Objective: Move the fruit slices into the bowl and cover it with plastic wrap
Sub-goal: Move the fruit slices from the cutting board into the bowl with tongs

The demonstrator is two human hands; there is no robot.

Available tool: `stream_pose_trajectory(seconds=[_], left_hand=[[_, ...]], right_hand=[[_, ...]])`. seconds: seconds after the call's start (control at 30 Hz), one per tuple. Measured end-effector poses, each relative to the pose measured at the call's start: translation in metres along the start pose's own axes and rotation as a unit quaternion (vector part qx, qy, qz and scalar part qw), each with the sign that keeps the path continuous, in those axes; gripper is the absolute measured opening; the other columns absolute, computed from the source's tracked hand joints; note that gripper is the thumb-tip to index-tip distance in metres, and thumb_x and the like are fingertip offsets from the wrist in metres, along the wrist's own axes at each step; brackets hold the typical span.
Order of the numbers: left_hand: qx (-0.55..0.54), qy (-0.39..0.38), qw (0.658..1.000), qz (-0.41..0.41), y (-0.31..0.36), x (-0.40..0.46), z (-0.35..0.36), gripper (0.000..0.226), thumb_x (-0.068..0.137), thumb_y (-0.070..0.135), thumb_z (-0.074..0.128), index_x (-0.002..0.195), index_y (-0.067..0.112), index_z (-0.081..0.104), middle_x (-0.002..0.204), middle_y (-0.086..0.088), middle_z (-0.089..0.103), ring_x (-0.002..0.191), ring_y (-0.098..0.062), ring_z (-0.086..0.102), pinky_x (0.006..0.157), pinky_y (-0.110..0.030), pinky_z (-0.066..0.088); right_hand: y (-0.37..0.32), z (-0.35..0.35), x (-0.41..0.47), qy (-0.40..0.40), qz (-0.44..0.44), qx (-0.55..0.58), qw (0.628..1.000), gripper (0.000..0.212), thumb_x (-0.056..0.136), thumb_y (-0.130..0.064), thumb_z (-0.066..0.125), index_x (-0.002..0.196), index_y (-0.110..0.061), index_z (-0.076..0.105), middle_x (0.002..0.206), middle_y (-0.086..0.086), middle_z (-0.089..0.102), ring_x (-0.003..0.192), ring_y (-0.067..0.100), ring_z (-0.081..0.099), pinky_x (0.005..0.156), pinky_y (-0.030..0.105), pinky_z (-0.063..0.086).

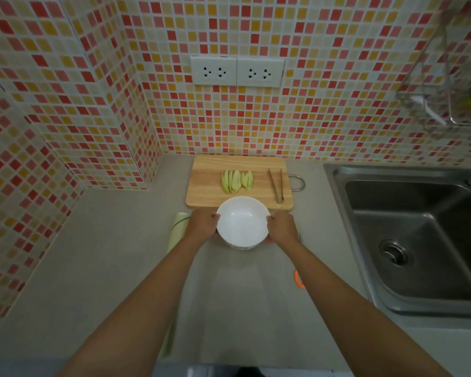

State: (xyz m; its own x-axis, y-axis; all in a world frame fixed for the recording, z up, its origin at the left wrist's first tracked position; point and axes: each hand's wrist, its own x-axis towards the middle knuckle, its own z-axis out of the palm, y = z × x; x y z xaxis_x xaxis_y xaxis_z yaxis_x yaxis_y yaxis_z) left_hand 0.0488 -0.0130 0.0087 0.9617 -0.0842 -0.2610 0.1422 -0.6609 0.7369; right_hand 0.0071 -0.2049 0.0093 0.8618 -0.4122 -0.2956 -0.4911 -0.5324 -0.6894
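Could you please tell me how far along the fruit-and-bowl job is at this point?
Little is done yet. The fruit slices lie on the cutting board, beside the tongs. In hand: the left hand and right hand hold the empty white bowl by its sides, at the board's near edge. Left: moving the slices into the bowl, then covering it from the plastic wrap roll by the left forearm.

Both hands grip a white bowl on a grey kitchen counter.

The left hand [203, 223] and right hand [282, 227] hold opposite sides of the empty round white bowl [242, 223], just in front of the rectangular wooden cutting board [210, 197] carrying pale green fruit slices [237, 181] and wooden tongs [276, 186]; a plastic wrap roll [178, 229] lies beside the left hand.
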Motion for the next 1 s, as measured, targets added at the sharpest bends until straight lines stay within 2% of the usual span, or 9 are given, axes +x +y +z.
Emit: stream_pose_trajectory(seconds=[0.07, 0.17, 0.3, 0.4, 0.5, 0.63, 0.8, 0.9, 1.0], left_hand=[[0.006, 0.005, 1.000, -0.002, -0.001, 0.002, 0.000, 0.028, 0.097, 0.011, 0.050, 0.085, -0.005, 0.070, 0.073, -0.018, 0.066, 0.052, -0.023, 0.058, 0.049, -0.020, 0.044], [0.011, 0.013, 1.000, -0.005, -0.001, 0.004, 0.001, 0.030, 0.097, 0.012, 0.050, 0.082, -0.006, 0.069, 0.070, -0.018, 0.065, 0.058, -0.026, 0.060, 0.058, -0.025, 0.043], [-0.005, 0.014, 1.000, -0.008, 0.002, 0.008, 0.003, 0.032, 0.097, 0.012, 0.050, 0.085, -0.011, 0.069, 0.074, -0.024, 0.067, 0.065, -0.033, 0.065, 0.066, -0.033, 0.050], [-0.013, 0.009, 1.000, -0.007, 0.002, 0.013, 0.005, 0.033, 0.097, 0.013, 0.051, 0.085, -0.012, 0.069, 0.080, -0.027, 0.070, 0.073, -0.037, 0.069, 0.072, -0.040, 0.054], [-0.023, 0.006, 1.000, -0.011, 0.000, 0.017, 0.007, 0.033, 0.097, 0.013, 0.051, 0.085, -0.012, 0.068, 0.082, -0.028, 0.070, 0.075, -0.040, 0.070, 0.072, -0.044, 0.058], [-0.035, 0.007, 0.999, -0.009, -0.006, 0.019, 0.008, 0.029, 0.097, 0.012, 0.052, 0.076, -0.003, 0.066, 0.073, -0.021, 0.065, 0.065, -0.033, 0.065, 0.066, -0.040, 0.058], [0.003, 0.004, 1.000, 0.016, -0.012, 0.019, 0.007, 0.031, 0.097, 0.015, 0.051, 0.069, 0.008, 0.062, 0.055, -0.002, 0.058, 0.049, -0.017, 0.055, 0.059, -0.026, 0.042], [0.002, -0.003, 1.000, 0.021, -0.013, 0.022, 0.007, 0.030, 0.098, 0.016, 0.051, 0.073, 0.007, 0.066, 0.057, -0.001, 0.059, 0.048, -0.016, 0.055, 0.055, -0.025, 0.043], [0.002, -0.003, 1.000, 0.026, -0.016, 0.025, 0.007, 0.035, 0.098, 0.018, 0.051, 0.065, 0.010, 0.062, 0.052, 0.002, 0.057, 0.048, -0.014, 0.054, 0.054, -0.025, 0.042]], right_hand=[[0.000, 0.003, 0.003, -0.003, -0.009, -0.005, 1.000, 0.027, 0.095, -0.012, 0.048, 0.075, 0.000, 0.062, 0.085, 0.022, 0.065, 0.081, 0.032, 0.065, 0.059, 0.026, 0.040], [0.003, 0.006, 0.007, -0.003, -0.017, 0.000, 1.000, 0.036, 0.095, -0.011, 0.047, 0.059, -0.007, 0.051, 0.085, 0.023, 0.066, 0.079, 0.035, 0.067, 0.058, 0.030, 0.046], [0.004, 0.005, 0.011, -0.007, -0.015, 0.008, 1.000, 0.030, 0.095, -0.012, 0.046, 0.079, 0.007, 0.064, 0.092, 0.027, 0.068, 0.085, 0.039, 0.067, 0.070, 0.043, 0.056], [0.007, 0.006, 0.016, -0.011, -0.013, 0.006, 1.000, 0.031, 0.095, -0.013, 0.046, 0.090, 0.011, 0.065, 0.096, 0.027, 0.068, 0.089, 0.039, 0.066, 0.074, 0.043, 0.055], [0.008, 0.007, 0.021, -0.014, -0.012, 0.001, 1.000, 0.030, 0.094, -0.012, 0.046, 0.088, 0.009, 0.065, 0.093, 0.025, 0.068, 0.087, 0.037, 0.066, 0.072, 0.038, 0.054], [0.009, 0.011, 0.026, -0.001, -0.009, 0.003, 1.000, 0.029, 0.091, -0.010, 0.047, 0.078, 0.009, 0.064, 0.084, 0.023, 0.068, 0.079, 0.038, 0.067, 0.071, 0.048, 0.057], [0.012, 0.015, 0.030, 0.010, 0.009, -0.042, 0.999, 0.036, 0.091, -0.021, 0.050, 0.058, -0.007, 0.052, 0.071, 0.013, 0.062, 0.071, 0.028, 0.060, 0.061, 0.028, 0.044], [0.003, 0.006, 0.046, 0.065, 0.006, -0.104, 0.993, 0.048, 0.092, -0.046, 0.048, 0.075, -0.005, 0.067, 0.083, 0.013, 0.069, 0.078, 0.031, 0.065, 0.062, 0.028, 0.041], [-0.014, -0.006, 0.076, 0.121, -0.004, -0.159, 0.980, 0.047, 0.092, -0.051, 0.049, 0.101, -0.008, 0.067, 0.102, 0.013, 0.068, 0.094, 0.032, 0.065, 0.070, 0.032, 0.045]])
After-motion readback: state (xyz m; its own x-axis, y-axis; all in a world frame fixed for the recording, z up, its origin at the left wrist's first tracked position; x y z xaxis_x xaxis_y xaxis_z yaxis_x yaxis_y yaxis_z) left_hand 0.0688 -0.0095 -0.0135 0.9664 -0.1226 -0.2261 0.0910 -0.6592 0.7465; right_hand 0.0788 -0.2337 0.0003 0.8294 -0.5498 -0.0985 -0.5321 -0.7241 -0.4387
